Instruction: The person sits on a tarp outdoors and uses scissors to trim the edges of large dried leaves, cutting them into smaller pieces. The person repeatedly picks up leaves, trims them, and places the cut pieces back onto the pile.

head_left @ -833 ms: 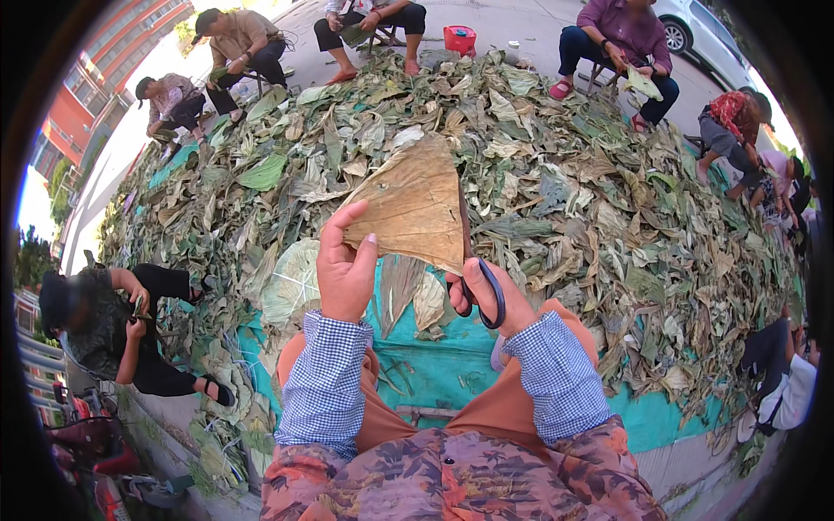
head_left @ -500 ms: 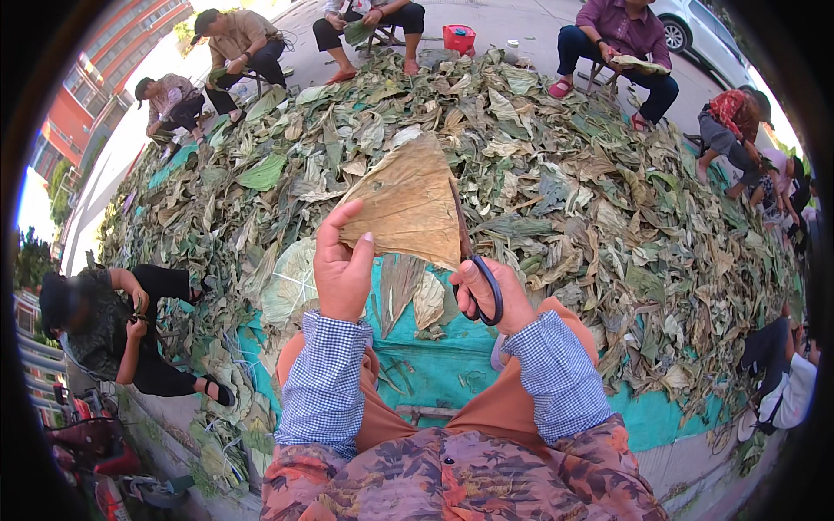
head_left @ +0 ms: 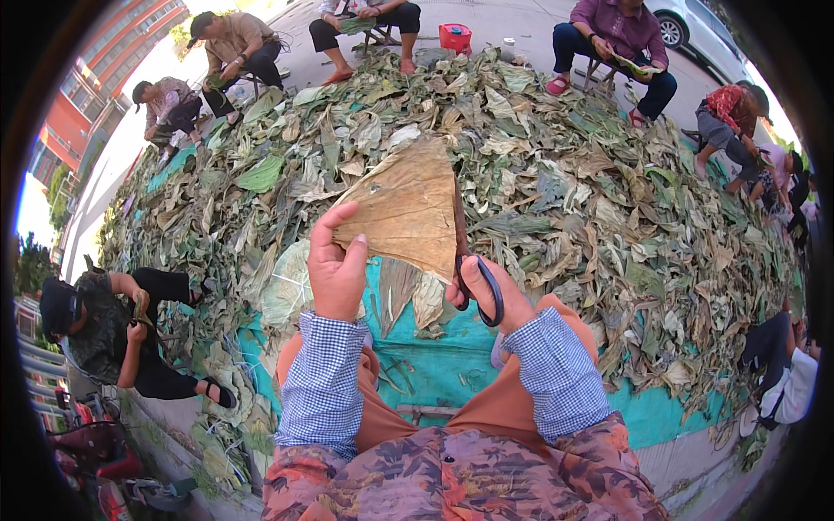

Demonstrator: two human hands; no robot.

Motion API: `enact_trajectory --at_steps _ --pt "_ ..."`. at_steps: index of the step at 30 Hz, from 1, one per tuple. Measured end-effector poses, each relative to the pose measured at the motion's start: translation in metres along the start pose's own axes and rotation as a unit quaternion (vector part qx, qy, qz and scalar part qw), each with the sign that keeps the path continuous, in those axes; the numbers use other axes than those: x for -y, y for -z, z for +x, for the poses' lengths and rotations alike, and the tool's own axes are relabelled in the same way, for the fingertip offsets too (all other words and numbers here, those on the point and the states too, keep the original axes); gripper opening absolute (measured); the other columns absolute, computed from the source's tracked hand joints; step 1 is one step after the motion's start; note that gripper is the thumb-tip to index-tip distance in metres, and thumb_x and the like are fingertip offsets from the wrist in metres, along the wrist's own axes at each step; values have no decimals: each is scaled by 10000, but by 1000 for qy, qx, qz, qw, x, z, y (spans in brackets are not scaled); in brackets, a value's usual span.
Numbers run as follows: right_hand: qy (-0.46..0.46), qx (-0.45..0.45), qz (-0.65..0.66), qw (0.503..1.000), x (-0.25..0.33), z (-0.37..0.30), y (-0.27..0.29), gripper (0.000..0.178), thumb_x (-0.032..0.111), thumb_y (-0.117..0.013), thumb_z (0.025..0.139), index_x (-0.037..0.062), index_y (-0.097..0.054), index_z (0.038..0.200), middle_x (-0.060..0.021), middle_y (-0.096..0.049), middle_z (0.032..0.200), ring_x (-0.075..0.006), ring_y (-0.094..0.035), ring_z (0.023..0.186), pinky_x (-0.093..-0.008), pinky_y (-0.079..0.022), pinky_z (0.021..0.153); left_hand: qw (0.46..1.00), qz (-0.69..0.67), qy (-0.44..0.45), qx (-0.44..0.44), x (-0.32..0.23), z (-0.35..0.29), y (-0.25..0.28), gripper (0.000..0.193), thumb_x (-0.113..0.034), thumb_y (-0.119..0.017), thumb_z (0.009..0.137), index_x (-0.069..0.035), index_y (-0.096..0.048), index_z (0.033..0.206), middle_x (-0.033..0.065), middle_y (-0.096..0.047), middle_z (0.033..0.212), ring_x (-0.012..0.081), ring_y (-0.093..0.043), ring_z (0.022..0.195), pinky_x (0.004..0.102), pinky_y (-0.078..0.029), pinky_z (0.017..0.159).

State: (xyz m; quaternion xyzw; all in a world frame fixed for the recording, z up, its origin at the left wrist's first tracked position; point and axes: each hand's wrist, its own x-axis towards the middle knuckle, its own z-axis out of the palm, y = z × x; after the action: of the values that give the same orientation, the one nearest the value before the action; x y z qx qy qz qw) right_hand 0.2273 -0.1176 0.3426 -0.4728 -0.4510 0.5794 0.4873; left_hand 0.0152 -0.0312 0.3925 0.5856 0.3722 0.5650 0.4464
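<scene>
A dry brown leaf (head_left: 401,211), folded into a wedge, is held up in front of me over the leaf pile. My left hand (head_left: 339,269) pinches its lower left side between thumb and fingers. At the leaf's right lower corner, my right hand (head_left: 504,295) is closed round dark-handled scissors (head_left: 498,301). The blades run up along the leaf's right edge, and the leaf partly hides them. Below my hands, two loose dry leaves (head_left: 427,304) lie on a green sheet (head_left: 434,360). Left of them rests a pale round bundle of leaves (head_left: 291,278) tied with white string.
A wide heap of dried leaves (head_left: 591,226) spreads ahead and to both sides. Around it several people sit on low stools, one near on the left (head_left: 113,326). A red container (head_left: 454,38) stands at the far edge, and a white car (head_left: 704,39) is parked at the far right.
The leaf has shifted slightly left with both hands. My right hand's fingers have drawn in around the scissors, so less of them shows. The person at the left has raised the head a little.
</scene>
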Motion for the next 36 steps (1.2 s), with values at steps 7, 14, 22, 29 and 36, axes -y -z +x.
enact_trajectory --at_steps 7,14,22,29,36 --pt "4 1 -1 1000 2 -1 0 629 633 -427 964 14 -538 953 -51 -610 810 -105 -561 711 -257 -478 677 1000 22 0 12 1 -1 1 429 97 -547 838 -26 -561 1249 57 -547 1290 118 -531 1133 241 -427 928" --pt "-4 -32 -8 999 8 -1 1 605 629 -431 966 35 -543 924 -49 -607 780 -106 -560 691 -250 -468 655 999 32 -6 33 0 -2 -1 425 94 -546 841 -24 -558 1248 64 -545 1290 123 -528 1150 239 -416 946" --pt "-2 -53 -29 998 10 -2 -2 551 573 -470 981 37 -565 893 -28 -603 715 -88 -556 622 -239 -463 584 998 38 -22 42 4 -1 0 430 95 -541 840 -22 -553 1253 65 -543 1295 125 -525 1160 245 -416 952" --pt "-18 -88 -13 996 10 -2 -3 529 566 -564 942 42 -590 871 -25 -585 612 -87 -533 519 -231 -427 493 999 12 -4 36 2 -2 -2 439 96 -543 833 -27 -555 1254 56 -547 1286 117 -527 1145 243 -412 949" --pt "-15 -73 10 997 4 1 -3 533 575 -569 934 42 -582 928 -31 -608 671 -87 -546 569 -224 -437 527 999 8 -12 34 3 -1 -2 433 105 -524 835 -29 -557 1245 61 -555 1274 142 -537 1159 267 -422 973"
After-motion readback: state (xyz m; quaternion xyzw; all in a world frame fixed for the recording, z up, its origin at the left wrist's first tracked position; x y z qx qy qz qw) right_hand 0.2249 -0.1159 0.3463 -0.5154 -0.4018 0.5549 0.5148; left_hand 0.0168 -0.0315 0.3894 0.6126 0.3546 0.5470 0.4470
